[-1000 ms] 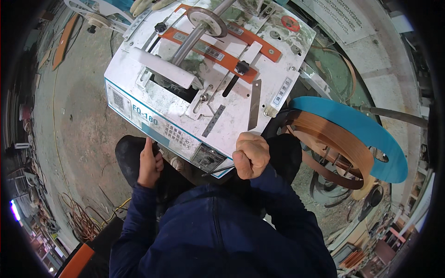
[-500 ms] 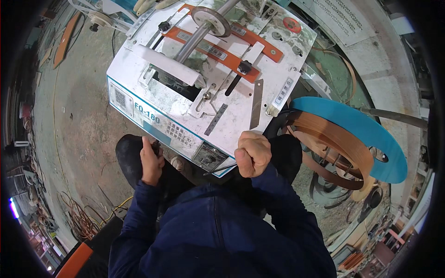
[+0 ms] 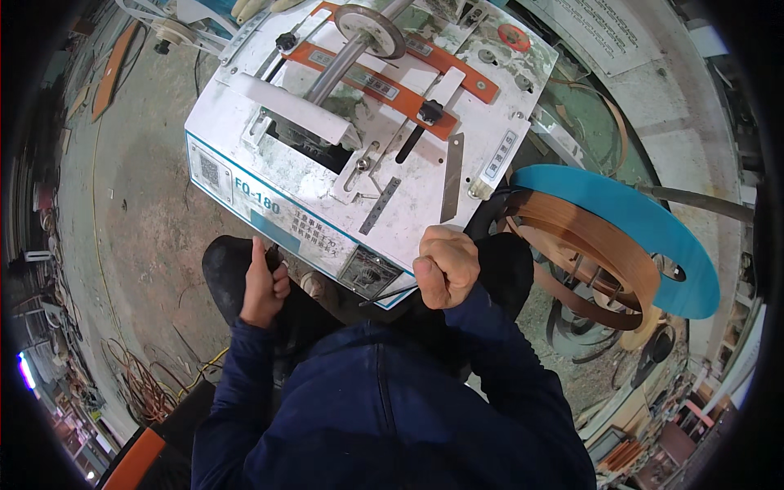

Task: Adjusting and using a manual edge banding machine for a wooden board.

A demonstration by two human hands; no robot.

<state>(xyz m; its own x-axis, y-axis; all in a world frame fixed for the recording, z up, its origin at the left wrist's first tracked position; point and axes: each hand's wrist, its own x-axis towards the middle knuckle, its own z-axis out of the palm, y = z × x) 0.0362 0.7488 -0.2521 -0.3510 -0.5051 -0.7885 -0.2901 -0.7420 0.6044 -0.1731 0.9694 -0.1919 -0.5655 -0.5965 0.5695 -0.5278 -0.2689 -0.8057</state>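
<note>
A white machine [image 3: 327,196] with a scuffed, tilted top stands directly in front of me. Over its near right corner is my right hand [image 3: 447,267], closed in a fist with the thumb folded across. From that fist a thin dark rod [image 3: 396,293] sticks out leftward along the machine's lower edge; its kind is unclear. My left hand [image 3: 265,283] is beside my left knee, just off the machine's front, with fingers curled and thumb pointing up. Something dark shows by its fingers, too hidden to name. Two flat metal strips, a longer one [image 3: 452,178] and a shorter one [image 3: 380,206], lie on the top.
Orange guide bars [image 3: 371,86], black knobs and a metal shaft with a wheel [image 3: 370,31] sit on the machine. To the right, a blue disc [image 3: 686,286] carries a coil of brown strip [image 3: 604,237]. Tangled cables [image 3: 147,380] lie on the floor at left.
My left hand has turned slightly, its thumb more upright and its curled fingers more visible. My right hand stays closed on the rod. The whole view has shifted slightly.
</note>
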